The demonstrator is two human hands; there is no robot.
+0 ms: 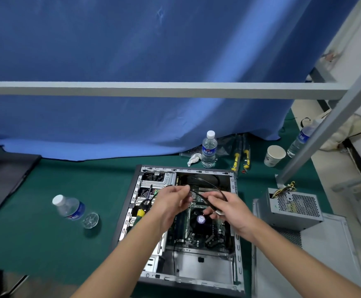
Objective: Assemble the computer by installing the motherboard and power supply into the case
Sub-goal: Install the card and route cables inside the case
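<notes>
No legible text anywhere. Blue labels on the upright water bottle [209, 149], the lying bottle [73, 208] and the far-right bottle [300, 140] carry print too blurred to read. Paper cup [273, 156] marking likewise unreadable.

open case [235, 250] lying flat on green mat [46, 244], opening upward; access from above. both hands held over its middle: left hand [171, 205], right hand [229, 208], a black cable [213, 187] strung between them and arching across the upper bay. motherboard [199, 231] fills the centre; bare metal bay at the near end, crossed by one thin wire. power supply [293, 208] just right of the case, resting on a grey side panel [330, 254]. left of the case: wide free mat, one bottle on its side [72, 208]. behind: upright bottle [209, 149], screwdrivers [240, 157], paper cup [274, 155]. grey crossbar [153, 89] overhead, slanted post [317, 145] at right.
</notes>
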